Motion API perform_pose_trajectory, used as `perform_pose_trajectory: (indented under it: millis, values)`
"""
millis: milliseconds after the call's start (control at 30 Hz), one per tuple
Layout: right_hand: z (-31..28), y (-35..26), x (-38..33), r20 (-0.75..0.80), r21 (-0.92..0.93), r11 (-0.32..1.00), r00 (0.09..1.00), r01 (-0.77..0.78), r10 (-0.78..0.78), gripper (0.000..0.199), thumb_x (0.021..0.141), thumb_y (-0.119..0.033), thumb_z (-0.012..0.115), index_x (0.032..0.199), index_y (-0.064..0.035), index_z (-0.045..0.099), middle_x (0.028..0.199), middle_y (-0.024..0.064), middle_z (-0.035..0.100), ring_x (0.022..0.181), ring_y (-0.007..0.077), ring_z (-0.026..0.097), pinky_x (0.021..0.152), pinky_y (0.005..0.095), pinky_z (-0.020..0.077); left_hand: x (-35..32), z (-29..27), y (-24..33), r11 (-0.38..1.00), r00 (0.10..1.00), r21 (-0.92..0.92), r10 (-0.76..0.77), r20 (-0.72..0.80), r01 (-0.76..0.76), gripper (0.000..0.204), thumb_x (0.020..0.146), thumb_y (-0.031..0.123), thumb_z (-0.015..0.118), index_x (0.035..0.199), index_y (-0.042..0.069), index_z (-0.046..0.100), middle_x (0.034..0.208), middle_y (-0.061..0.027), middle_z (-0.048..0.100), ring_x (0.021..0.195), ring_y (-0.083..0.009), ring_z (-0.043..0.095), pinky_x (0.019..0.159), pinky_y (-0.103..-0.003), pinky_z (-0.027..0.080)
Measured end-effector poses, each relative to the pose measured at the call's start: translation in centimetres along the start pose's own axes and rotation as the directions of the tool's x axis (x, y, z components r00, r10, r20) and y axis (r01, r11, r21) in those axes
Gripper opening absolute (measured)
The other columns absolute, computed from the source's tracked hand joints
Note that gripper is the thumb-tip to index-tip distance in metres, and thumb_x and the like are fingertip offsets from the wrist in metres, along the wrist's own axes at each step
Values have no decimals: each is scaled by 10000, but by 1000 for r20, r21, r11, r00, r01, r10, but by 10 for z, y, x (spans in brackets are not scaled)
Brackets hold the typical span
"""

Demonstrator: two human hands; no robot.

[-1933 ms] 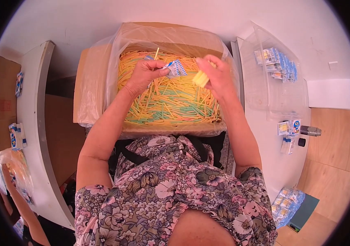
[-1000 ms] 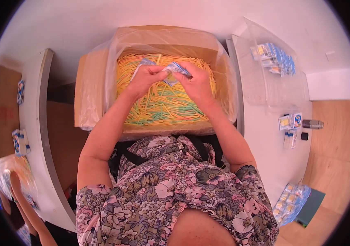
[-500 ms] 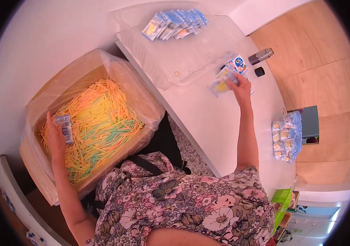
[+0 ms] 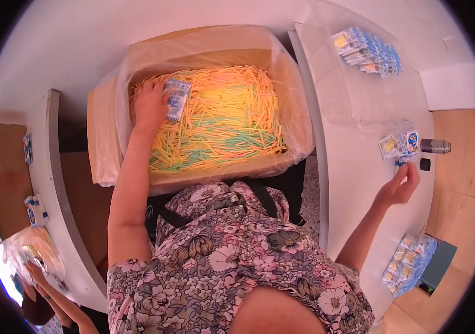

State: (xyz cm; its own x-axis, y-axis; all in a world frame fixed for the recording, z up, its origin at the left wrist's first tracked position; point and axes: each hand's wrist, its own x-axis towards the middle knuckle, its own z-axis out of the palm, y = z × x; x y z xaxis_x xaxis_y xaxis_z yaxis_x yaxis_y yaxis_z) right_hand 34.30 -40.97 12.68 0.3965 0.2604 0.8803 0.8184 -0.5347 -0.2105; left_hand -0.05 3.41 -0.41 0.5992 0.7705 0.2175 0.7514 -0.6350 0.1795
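My left hand (image 4: 151,107) is inside the large cardboard box, its fingers down among thin candy-coloured sticks (image 4: 221,111) in orange, yellow and green. A small blue-and-white printed packet (image 4: 177,99) is held at its thumb side, over the sticks. On the white table at right, my right hand (image 4: 401,186) hovers just on the near side of a few small packets (image 4: 395,146). Its fingers are bent and apart from the thumb, with nothing visible between them.
The box (image 4: 104,133) has a clear plastic liner. A clear tray (image 4: 354,108) holds a row of packets (image 4: 368,51). A dark bottle (image 4: 435,146), black cap (image 4: 425,164) and bundled packets (image 4: 409,264) are on the right. Another person's arms (image 4: 54,298) work at lower left.
My view has turned left toward the box. The packet that was in my right hand now lies with the others on the table. My left hand still has its packet.
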Motion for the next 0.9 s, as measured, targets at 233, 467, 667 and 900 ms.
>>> perform_pose_trajectory:
  millis: [233,467,667,900]
  values:
    - [119,-226,-16,567,636,770,644,56,-515,67,778,-50,655,841,-29,645,816,124,609,776,276,600,679,348,484,0,-8,-2,980,985,-159,-138,-100,121,424,714,95,729,1068,89,495,1042,-132,581,1012,-344,536,813,-471,437]
    - [257,-244,-65,719,453,726,269,518,-641,97,757,-79,572,806,-31,640,864,89,615,886,243,597,720,349,507,1,-7,-8,987,992,-101,-124,-13,122,502,701,331,759,1063,48,557,1103,-132,586,1074,-343,509,859,-473,424]
    - [263,-259,-63,772,426,623,94,657,-628,143,761,-56,565,849,-37,675,898,99,629,919,239,592,720,363,486,-1,-7,4,973,967,-59,-212,139,222,629,612,362,816,1103,71,550,1121,-132,565,1100,-332,479,859,-505,384]
    - [268,-261,-65,814,370,486,-24,792,-580,138,796,-97,530,886,-77,633,872,41,601,898,201,561,747,363,404,2,-4,3,964,969,-109,-236,74,243,585,596,233,836,1085,95,548,1119,-77,552,1126,-305,441,895,-498,345]
